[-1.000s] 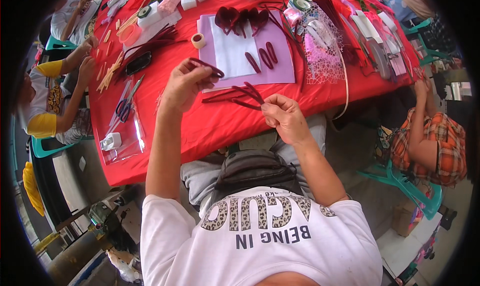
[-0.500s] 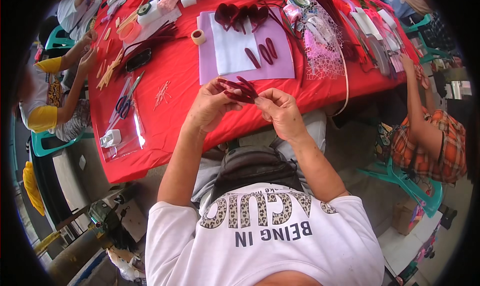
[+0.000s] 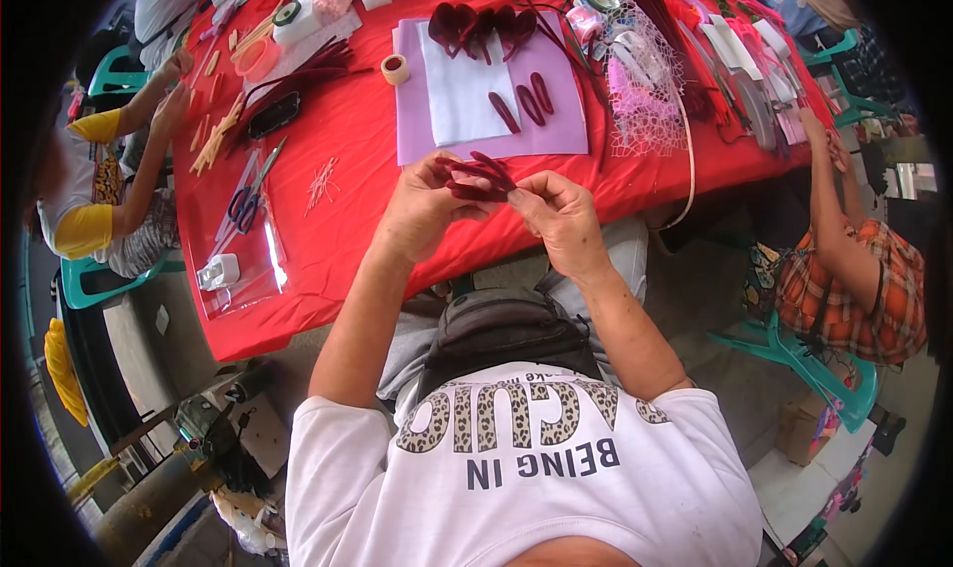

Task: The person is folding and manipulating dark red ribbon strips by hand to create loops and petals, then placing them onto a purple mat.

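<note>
Above the near edge of the red-covered table, both hands hold a bunch of dark red fuzzy loops [image 3: 483, 177] that look like bent pipe cleaners. My left hand [image 3: 412, 210] has its fingers curled round the loops' left end. At the right end, where the loops meet, my right hand [image 3: 562, 219] pinches them between thumb and forefinger. Just beyond lies a purple sheet [image 3: 412, 130] with a white sheet [image 3: 462, 110] on it. Several dark red fuzzy petal shapes [image 3: 482, 33] rest at its far side. Narrow closed loops [image 3: 529, 104] lie nearer me.
A tape roll [image 3: 395, 69] sits left of the sheets. Scissors [image 3: 253, 192] lie by a clear plastic sleeve [image 3: 260, 269], with a black phone-like object [image 3: 274, 116] beyond. White netting [image 3: 645, 90] and craft supplies crowd the right. People sit at both sides.
My hands stay nearly in place, still on the loops. The loops are turned slightly and look a little more spread. The view has shifted very slightly.
</note>
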`<action>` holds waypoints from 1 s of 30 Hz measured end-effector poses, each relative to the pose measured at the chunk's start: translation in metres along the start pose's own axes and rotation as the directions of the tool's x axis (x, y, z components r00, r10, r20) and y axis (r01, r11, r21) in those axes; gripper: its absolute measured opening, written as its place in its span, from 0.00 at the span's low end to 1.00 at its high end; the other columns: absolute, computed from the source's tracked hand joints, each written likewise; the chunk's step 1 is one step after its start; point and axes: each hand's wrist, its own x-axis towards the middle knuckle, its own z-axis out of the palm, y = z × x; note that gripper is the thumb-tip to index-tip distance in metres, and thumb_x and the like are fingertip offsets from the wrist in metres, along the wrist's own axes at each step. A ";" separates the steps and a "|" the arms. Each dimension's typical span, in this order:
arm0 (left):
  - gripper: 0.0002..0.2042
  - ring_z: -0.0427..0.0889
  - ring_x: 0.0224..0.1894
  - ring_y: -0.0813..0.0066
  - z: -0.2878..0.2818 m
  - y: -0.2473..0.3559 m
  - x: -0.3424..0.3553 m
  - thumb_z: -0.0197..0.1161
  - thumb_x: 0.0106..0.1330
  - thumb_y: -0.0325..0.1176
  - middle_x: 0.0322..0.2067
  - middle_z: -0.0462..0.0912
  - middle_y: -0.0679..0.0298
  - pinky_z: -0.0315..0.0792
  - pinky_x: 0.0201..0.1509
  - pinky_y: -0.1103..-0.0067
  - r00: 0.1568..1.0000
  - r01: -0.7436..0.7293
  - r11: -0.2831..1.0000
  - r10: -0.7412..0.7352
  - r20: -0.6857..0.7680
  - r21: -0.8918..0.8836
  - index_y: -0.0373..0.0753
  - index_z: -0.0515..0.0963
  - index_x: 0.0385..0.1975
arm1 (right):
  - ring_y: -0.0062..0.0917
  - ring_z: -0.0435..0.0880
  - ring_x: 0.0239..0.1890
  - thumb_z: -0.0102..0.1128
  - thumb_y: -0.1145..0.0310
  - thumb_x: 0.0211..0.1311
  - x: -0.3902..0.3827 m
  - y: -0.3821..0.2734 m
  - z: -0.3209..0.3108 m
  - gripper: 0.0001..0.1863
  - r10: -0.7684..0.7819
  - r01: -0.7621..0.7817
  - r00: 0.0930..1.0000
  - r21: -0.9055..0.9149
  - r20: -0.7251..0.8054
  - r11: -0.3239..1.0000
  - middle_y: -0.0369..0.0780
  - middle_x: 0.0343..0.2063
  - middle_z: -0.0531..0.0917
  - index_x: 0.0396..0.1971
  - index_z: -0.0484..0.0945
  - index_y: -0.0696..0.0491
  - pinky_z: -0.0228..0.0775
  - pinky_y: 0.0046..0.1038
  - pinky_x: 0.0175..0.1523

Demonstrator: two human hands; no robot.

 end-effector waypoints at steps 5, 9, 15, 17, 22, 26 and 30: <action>0.11 0.81 0.31 0.69 0.003 0.000 0.000 0.59 0.52 0.15 0.31 0.80 0.55 0.77 0.31 0.78 1.000 -0.026 1.000 0.026 -0.001 0.008 0.34 0.71 0.34 | 0.05 0.59 0.16 0.54 0.75 0.58 0.001 -0.001 0.001 0.02 0.019 -0.019 1.000 0.004 0.005 1.000 0.27 0.17 0.70 0.29 0.74 0.57 0.48 0.11 0.20; 0.13 0.81 0.33 0.67 -0.002 -0.001 0.000 0.57 0.51 0.15 0.33 0.79 0.54 0.77 0.34 0.77 0.996 -0.057 0.997 0.054 0.068 0.043 0.34 0.70 0.37 | 0.05 0.64 0.21 0.53 0.77 0.57 0.001 -0.002 0.000 0.01 0.049 -0.051 0.998 0.040 0.043 0.998 0.26 0.21 0.71 0.28 0.74 0.57 0.55 0.11 0.25; 0.15 0.80 0.37 0.67 -0.004 0.021 -0.008 0.56 0.53 0.22 0.36 0.79 0.55 0.73 0.43 0.74 0.977 0.041 0.999 -0.043 0.210 0.016 0.32 0.68 0.42 | 0.05 0.62 0.20 0.53 0.77 0.57 0.004 0.002 -0.008 0.01 0.099 -0.107 0.993 0.139 0.063 0.985 0.25 0.20 0.70 0.27 0.73 0.56 0.53 0.11 0.23; 0.15 0.80 0.39 0.69 -0.004 0.024 -0.008 0.56 0.54 0.24 0.35 0.79 0.57 0.72 0.45 0.75 0.976 0.090 0.995 -0.079 0.205 -0.044 0.32 0.69 0.43 | 0.05 0.62 0.20 0.54 0.77 0.56 0.004 0.000 -0.006 0.01 0.085 -0.091 0.994 0.085 0.069 0.992 0.25 0.19 0.70 0.26 0.73 0.56 0.52 0.11 0.23; 0.13 0.78 0.38 0.77 0.000 0.027 -0.009 0.59 0.53 0.23 0.34 0.79 0.62 0.71 0.45 0.80 0.986 -0.014 0.935 -0.046 0.161 0.354 0.31 0.72 0.39 | 0.05 0.62 0.20 0.55 0.76 0.55 0.003 0.000 -0.005 0.01 0.092 -0.085 0.990 -0.062 0.108 0.994 0.26 0.19 0.71 0.26 0.73 0.56 0.53 0.12 0.22; 0.11 0.77 0.37 0.81 0.000 0.026 -0.006 0.59 0.52 0.20 0.33 0.79 0.64 0.72 0.44 0.83 0.985 -0.065 0.851 -0.030 0.172 0.521 0.32 0.74 0.37 | 0.06 0.62 0.21 0.55 0.75 0.55 0.005 -0.005 -0.007 0.02 0.114 -0.084 0.982 -0.188 0.153 0.979 0.26 0.20 0.71 0.25 0.74 0.57 0.54 0.13 0.23; 0.14 0.78 0.36 0.81 0.003 0.023 -0.005 0.58 0.51 0.18 0.32 0.80 0.63 0.72 0.44 0.84 0.991 -0.099 0.807 0.028 0.130 0.582 0.32 0.72 0.40 | 0.07 0.64 0.21 0.56 0.73 0.56 0.009 -0.008 -0.007 0.04 0.093 -0.054 0.983 -0.232 0.160 0.971 0.27 0.20 0.72 0.25 0.75 0.58 0.56 0.14 0.24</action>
